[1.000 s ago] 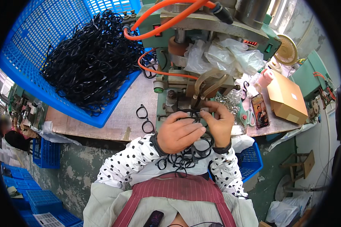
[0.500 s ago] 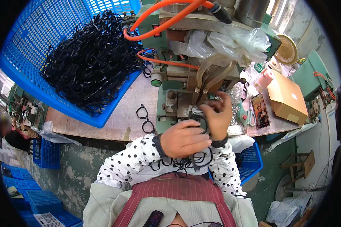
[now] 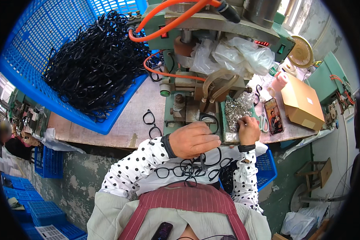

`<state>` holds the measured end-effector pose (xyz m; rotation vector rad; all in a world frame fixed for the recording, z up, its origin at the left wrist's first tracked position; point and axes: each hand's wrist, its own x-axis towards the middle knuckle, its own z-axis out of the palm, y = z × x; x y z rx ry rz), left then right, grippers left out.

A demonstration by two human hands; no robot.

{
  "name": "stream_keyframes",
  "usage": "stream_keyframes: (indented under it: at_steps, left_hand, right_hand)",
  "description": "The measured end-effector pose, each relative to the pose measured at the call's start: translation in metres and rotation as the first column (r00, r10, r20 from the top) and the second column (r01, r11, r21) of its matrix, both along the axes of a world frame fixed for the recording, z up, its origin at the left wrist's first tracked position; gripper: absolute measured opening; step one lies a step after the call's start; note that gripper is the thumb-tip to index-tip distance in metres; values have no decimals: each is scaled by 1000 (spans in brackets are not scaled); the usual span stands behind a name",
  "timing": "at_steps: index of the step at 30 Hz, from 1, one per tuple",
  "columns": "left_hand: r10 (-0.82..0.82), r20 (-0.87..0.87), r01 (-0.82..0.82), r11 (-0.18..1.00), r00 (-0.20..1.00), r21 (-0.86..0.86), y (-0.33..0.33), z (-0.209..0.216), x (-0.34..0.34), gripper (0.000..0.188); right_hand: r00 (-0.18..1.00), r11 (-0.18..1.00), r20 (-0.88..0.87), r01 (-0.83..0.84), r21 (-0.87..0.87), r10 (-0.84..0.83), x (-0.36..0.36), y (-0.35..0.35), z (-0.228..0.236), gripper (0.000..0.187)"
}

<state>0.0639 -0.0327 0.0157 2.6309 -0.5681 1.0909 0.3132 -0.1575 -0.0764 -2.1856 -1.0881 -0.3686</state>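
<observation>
My left hand (image 3: pixel 194 140) is closed around a black eyeglass frame (image 3: pixel 217 121) at the front of the green press (image 3: pixel 171 105). One lens rim sits under the press tooling; another black rim shows below the hand. To the right, my right hand (image 3: pixel 249 130) has its fingertips pinched together in a pile of small shiny metal parts (image 3: pixel 236 111). Whether a part is between those fingers is hidden. A single black eyeglass frame (image 3: pixel 152 125) lies on the table left of the press. Several more black frames (image 3: pixel 177 171) rest on my lap.
A large blue basket (image 3: pixel 86 122) heaped with black frames (image 3: pixel 96 64) stands at the left. Orange hoses (image 3: pixel 176 20) and plastic bags (image 3: pixel 244 56) hang on the press. Right of the metal parts are scissors (image 3: pixel 264 123), a phone (image 3: pixel 273 116) and a cardboard box (image 3: pixel 302 102).
My right hand has moved from the press tooling to the right, down onto the metal parts. My left hand has stayed at the press with the eyeglass frame.
</observation>
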Motion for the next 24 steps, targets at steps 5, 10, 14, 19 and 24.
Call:
stream_keyframes:
  at_steps: [5, 10, 14, 19, 24]
  left_hand:
    - [265, 16, -266, 961, 964, 81, -18, 7, -13, 41]
    - [611, 78, -590, 784, 787, -193, 13, -39, -54, 20]
    - [810, -459, -907, 197, 364, -373, 54, -72, -78, 16]
    - [719, -693, -999, 48, 48, -19, 86, -114, -85, 34]
    - [637, -764, -995, 59, 101, -82, 104, -125, -80, 35]
  right_hand:
    - [983, 965, -156, -50, 256, 92, 2, 0, 0, 9]
    - [978, 961, -205, 18, 276, 41, -4, -1, 2, 8]
    - [999, 971, -35, -18, 238, 27, -5, -1, 0, 9]
    - [993, 947, -71, -68, 313, 95, 2, -4, -5, 9]
    - [986, 966, -149, -40, 255, 80, 3, -4, -3, 10]
